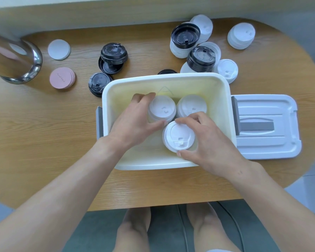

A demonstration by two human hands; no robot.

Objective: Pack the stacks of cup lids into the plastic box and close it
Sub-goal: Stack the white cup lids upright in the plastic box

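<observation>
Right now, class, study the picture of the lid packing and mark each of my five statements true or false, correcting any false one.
1. The plastic box holds three white lid stacks. True: one at the back left, one at the back right, one nearer the person.
2. The box lid is already closed on the box. False: it lies flat on the table, to the right of the box.
3. The right hand grips the near white stack. True.
4. Black lids have been packed in the box. False: they lie on the table behind it.
5. The left hand rests idle on the table. False: its fingers curl round the back left stack inside the box.
</observation>
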